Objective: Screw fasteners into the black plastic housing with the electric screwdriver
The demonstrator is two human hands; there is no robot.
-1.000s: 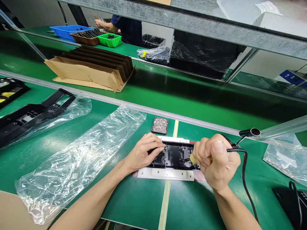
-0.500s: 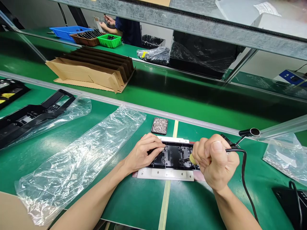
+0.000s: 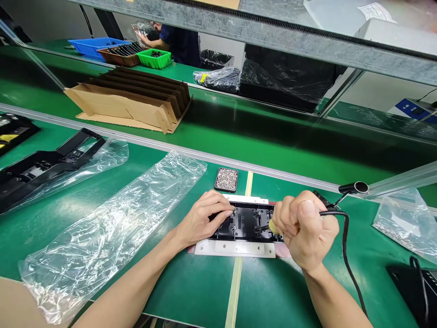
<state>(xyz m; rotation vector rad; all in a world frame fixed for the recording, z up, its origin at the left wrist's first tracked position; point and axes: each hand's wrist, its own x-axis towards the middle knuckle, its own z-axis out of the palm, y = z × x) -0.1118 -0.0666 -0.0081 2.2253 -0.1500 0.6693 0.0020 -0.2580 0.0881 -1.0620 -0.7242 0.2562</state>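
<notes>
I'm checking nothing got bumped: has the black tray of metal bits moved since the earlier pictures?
No, the black tray keeps its place left of the yellow tape.

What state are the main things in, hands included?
Black plastic housing: open side up, between white rails
Corded tool: gripped in the right hand
Left hand: fingers on the housing
Small black tray: filled with metal pieces
Long clear bag: flat, wrinkled
Green bin: holding black parts
Cardboard dividers: upright
</notes>
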